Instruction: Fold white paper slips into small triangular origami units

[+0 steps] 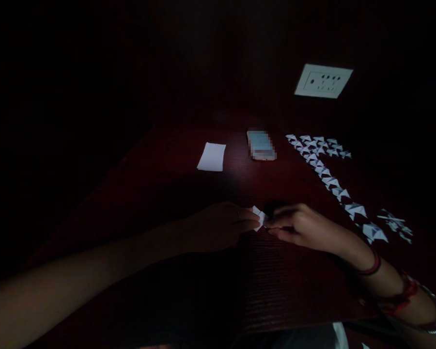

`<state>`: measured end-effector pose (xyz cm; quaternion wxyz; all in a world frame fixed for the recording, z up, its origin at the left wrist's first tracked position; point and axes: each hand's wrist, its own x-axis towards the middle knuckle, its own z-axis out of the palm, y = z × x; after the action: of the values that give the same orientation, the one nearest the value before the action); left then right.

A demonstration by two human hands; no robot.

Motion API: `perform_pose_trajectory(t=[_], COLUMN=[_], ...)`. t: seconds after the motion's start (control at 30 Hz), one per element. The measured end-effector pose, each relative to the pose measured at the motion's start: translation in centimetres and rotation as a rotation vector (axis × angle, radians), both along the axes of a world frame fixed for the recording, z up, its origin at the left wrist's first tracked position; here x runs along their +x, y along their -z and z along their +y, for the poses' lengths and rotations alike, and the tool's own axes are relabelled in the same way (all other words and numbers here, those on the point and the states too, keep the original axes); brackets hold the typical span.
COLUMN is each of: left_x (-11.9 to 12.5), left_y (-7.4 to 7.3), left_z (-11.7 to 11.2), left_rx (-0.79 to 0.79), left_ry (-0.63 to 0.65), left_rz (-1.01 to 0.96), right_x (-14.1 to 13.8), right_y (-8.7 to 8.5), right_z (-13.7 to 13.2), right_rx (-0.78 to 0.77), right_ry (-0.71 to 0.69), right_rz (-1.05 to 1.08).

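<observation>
The scene is very dark. My left hand (pixel 221 225) and my right hand (pixel 301 225) meet near the middle of a dark red wooden table (pixel 276 291). Between their fingertips they pinch a small white piece of folded paper (pixel 258 216). Both hands have fingers closed on it. My right wrist wears red thread bands and a bangle.
A row of several small folded white paper pieces (pixel 330 179) runs along the right side of the table. A white paper slip (pixel 211 156) and a phone (pixel 260 145) lie farther back. A white wall socket plate (pixel 323 81) is on the dark wall behind.
</observation>
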<state>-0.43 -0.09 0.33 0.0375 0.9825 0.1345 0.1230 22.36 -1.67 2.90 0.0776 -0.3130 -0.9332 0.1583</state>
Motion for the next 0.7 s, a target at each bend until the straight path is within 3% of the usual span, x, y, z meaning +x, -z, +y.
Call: perform_pose_trajectory(t=[0.33, 0.7], left_x=[-0.49, -0.56], left_y=[-0.21, -0.23], left_z=[-0.64, -0.44], left_rx=[-0.007, -0.032], left_ry=[0.019, 0.027], left_rz=[0.061, 0.052], right_x=[0.41, 0.03], right_y=[0.03, -0.67], right_z=[0.78, 0.10], right_rx=[0.022, 0.152], right_ry=[-0.025, -0.062], right_rz=[0.040, -0.165])
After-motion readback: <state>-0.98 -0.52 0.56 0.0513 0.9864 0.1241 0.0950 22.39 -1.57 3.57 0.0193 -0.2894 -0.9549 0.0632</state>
